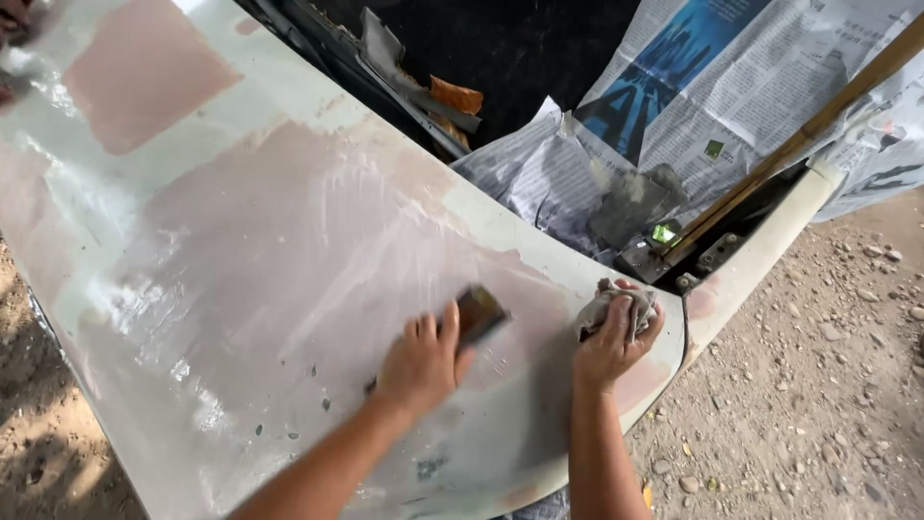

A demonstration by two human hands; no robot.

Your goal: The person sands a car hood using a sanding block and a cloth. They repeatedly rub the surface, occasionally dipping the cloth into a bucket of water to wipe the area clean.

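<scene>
A pale green car body panel point(241, 241) with large pinkish filler patches fills the left and middle of the head view; its surface is wet and shiny. My left hand point(422, 361) presses a dark sanding block point(478, 313) flat on the panel. My right hand point(611, 342) grips a crumpled grey rag point(616, 300) near the panel's right edge, a short way right of the block.
Newspaper sheets point(731, 87) cover the car's opening at the upper right. A wooden stick point(808, 130) leans across them. Gravel ground point(818, 385) lies at the right and dirt at the lower left. A dark opening with orange scraps point(455, 94) sits at top centre.
</scene>
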